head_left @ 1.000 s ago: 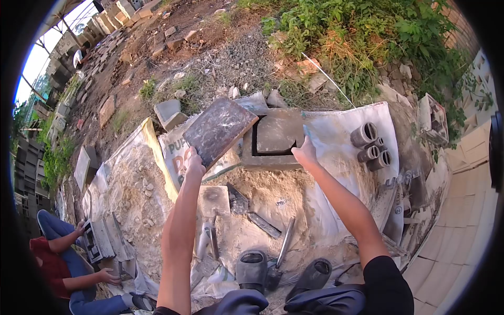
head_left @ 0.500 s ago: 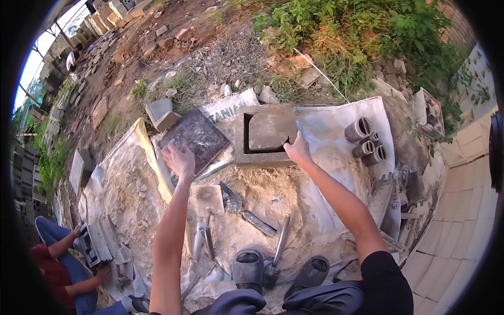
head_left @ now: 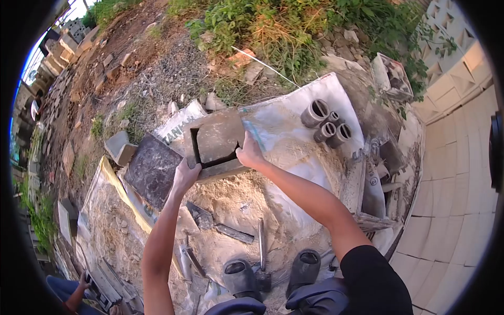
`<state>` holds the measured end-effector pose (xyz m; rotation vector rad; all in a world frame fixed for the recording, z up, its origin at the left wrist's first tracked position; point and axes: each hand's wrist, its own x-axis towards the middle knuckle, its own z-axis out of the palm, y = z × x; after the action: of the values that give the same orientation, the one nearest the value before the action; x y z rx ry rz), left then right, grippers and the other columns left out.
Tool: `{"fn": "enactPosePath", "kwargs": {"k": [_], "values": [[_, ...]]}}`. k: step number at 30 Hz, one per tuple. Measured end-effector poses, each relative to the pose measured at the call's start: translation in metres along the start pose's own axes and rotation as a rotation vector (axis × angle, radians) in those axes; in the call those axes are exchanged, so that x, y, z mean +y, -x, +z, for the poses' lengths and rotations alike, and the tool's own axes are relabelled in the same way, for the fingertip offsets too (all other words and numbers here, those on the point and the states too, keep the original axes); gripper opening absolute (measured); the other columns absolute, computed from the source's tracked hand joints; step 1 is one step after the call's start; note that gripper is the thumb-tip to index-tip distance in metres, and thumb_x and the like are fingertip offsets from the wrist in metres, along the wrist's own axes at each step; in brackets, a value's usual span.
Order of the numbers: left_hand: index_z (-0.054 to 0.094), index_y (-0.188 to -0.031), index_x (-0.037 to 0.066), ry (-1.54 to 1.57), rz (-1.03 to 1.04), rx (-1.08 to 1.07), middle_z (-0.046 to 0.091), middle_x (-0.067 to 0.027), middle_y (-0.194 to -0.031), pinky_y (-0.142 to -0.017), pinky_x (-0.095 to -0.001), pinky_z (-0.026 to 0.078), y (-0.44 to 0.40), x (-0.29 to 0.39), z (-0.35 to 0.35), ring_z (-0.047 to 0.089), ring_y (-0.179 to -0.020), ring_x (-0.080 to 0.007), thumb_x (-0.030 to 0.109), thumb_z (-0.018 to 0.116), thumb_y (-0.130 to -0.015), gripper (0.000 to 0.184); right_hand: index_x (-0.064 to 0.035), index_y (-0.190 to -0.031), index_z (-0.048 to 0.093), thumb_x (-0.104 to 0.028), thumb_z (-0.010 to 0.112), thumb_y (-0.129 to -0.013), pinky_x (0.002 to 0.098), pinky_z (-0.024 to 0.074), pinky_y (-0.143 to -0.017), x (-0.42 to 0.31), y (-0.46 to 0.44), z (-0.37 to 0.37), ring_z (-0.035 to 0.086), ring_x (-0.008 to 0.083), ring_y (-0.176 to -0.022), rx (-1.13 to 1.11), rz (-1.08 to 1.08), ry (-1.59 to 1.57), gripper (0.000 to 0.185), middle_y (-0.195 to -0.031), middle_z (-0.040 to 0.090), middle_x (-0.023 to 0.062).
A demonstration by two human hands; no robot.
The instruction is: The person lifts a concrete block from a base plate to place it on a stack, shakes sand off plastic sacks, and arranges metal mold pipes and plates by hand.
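Note:
A grey-brown square frame (head_left: 223, 171) with a slab (head_left: 219, 137) inside it is in front of me on the dusty sheet. Dark gaps show between slab and frame along the left and near sides. My left hand (head_left: 185, 176) is closed on the frame's near left corner. On the right side, my right hand (head_left: 250, 150) grips the frame's edge, thumb toward the gap. Whether the frame is raised off the sheet I cannot tell. A dark square board (head_left: 152, 170) lies just left of my left hand.
Several hollow cylinders (head_left: 316, 113) stand to the right on a white sack (head_left: 336, 94). Nearer me lie a dark trowel-like blade (head_left: 199, 214), a dark bar (head_left: 234, 233) and a hammer (head_left: 262, 247) between my shoes. Another person's hand (head_left: 84, 281) holds a block form at lower left.
My left hand has gone from above the dark board to the frame's near left corner and closed on it. My right hand stays at the frame's right side. The view has turned right.

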<state>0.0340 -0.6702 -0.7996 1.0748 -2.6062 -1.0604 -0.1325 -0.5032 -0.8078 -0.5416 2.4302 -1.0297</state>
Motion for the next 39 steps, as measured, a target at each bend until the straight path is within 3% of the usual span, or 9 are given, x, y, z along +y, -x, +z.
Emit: {"fn": "enactPosePath", "kwargs": {"k": [1, 6, 8, 16, 18, 22, 24, 29, 39], "values": [[0.056, -0.105, -0.01, -0.024, -0.049, -0.06, 0.064, -0.0251, -0.088, -0.075, -0.0411, 0.047, -0.001, 0.006, -0.004, 0.062, -0.082, -0.0354, 0.028, 0.061, -0.075, 0.048, 0.0051, -0.126, 0.034, -0.013, 0.06, -0.077, 0.0469, 0.0427, -0.093, -0.006, 0.002, -0.004, 0.053, 0.0426, -0.107, -0.019, 0.024, 0.012, 0.058, -0.118, 0.051, 0.0284], [0.061, -0.082, -0.006, 0.014, -0.079, -0.209, 0.059, -0.0089, -0.062, -0.054, -0.0309, 0.042, 0.001, 0.035, -0.049, 0.054, -0.056, -0.0147, 0.022, 0.062, -0.072, 0.029, 0.0114, -0.109, 0.039, -0.008, 0.063, -0.074, 0.0448, 0.0475, -0.086, -0.052, 0.025, -0.034, 0.058, 0.0423, -0.098, -0.011, 0.07, -0.022, 0.046, -0.103, 0.054, 0.0349], [0.061, -0.081, -0.005, 0.315, -0.116, -0.3, 0.06, -0.0067, -0.064, -0.052, -0.0284, 0.041, 0.014, 0.051, -0.064, 0.054, -0.057, -0.0125, 0.017, 0.061, -0.074, 0.023, 0.0092, -0.109, 0.043, -0.006, 0.056, -0.072, 0.0476, 0.0464, -0.086, -0.053, 0.05, -0.042, 0.057, 0.0438, -0.098, 0.047, 0.126, -0.142, 0.042, -0.1, 0.058, 0.031], [0.061, -0.091, -0.005, -0.129, -0.208, -0.739, 0.06, -0.0063, -0.07, -0.05, -0.0284, 0.04, 0.116, 0.103, -0.106, 0.052, -0.058, -0.011, 0.012, 0.058, -0.077, 0.022, 0.0121, -0.106, 0.042, -0.005, 0.053, -0.071, 0.0504, 0.0422, -0.088, -0.041, 0.239, -0.077, 0.054, 0.0503, -0.093, 0.131, 0.479, -0.363, 0.04, -0.092, 0.056, 0.0369], [0.062, -0.088, -0.006, 0.023, -0.224, -0.833, 0.061, -0.0074, -0.069, -0.05, -0.0292, 0.039, 0.151, 0.112, -0.095, 0.053, -0.058, -0.0122, 0.017, 0.06, -0.076, 0.025, 0.0104, -0.1, 0.042, -0.002, 0.055, -0.072, 0.0491, 0.049, -0.078, -0.032, 0.291, -0.087, 0.06, 0.0464, -0.086, 0.123, 0.596, -0.317, 0.034, -0.089, 0.058, 0.0342], [0.059, -0.077, -0.006, -0.33, -0.092, -1.004, 0.058, -0.0137, -0.06, -0.05, -0.0379, 0.043, 0.217, 0.159, -0.075, 0.057, -0.054, -0.0224, 0.028, 0.062, -0.073, 0.035, 0.0112, -0.103, 0.042, -0.006, 0.055, -0.073, 0.0502, 0.0437, -0.087, -0.026, 0.398, -0.123, 0.055, 0.0486, -0.095, 0.17, 0.838, -0.362, 0.037, -0.097, 0.056, 0.0358], [0.056, -0.076, -0.009, -0.412, 0.02, -1.047, 0.06, -0.0216, -0.065, -0.057, -0.0422, 0.046, 0.255, 0.188, -0.061, 0.061, -0.06, -0.0332, 0.03, 0.061, -0.074, 0.039, 0.0121, -0.11, 0.04, -0.008, 0.056, -0.073, 0.0491, 0.043, -0.088, -0.015, 0.454, -0.131, 0.055, 0.0491, -0.096, 0.212, 0.932, -0.373, 0.045, -0.101, 0.056, 0.0347], [0.057, -0.08, -0.009, -0.483, 0.269, -1.275, 0.061, -0.0287, -0.076, -0.069, -0.0465, 0.047, 0.335, 0.229, 0.008, 0.062, -0.076, -0.0413, 0.033, 0.062, -0.073, 0.043, 0.0049, -0.114, 0.048, -0.008, 0.057, -0.071, 0.0447, 0.0453, -0.085, 0.023, 0.56, -0.167, 0.058, 0.0432, -0.095, 0.414, 1.136, -0.446, 0.045, -0.098, 0.061, 0.0272], [0.052, -0.101, -0.011, -0.471, 0.6, -1.326, 0.061, -0.0312, -0.085, -0.076, -0.0504, 0.047, 0.477, 0.329, 0.168, 0.061, -0.086, -0.0442, 0.027, 0.057, -0.078, 0.045, -0.0001, -0.119, 0.051, -0.009, 0.057, -0.073, 0.041, 0.0463, -0.083, 0.176, 0.69, -0.185, 0.061, 0.0366, -0.093, 0.949, 1.113, -0.208, 0.048, -0.097, 0.063, 0.0231]]}}
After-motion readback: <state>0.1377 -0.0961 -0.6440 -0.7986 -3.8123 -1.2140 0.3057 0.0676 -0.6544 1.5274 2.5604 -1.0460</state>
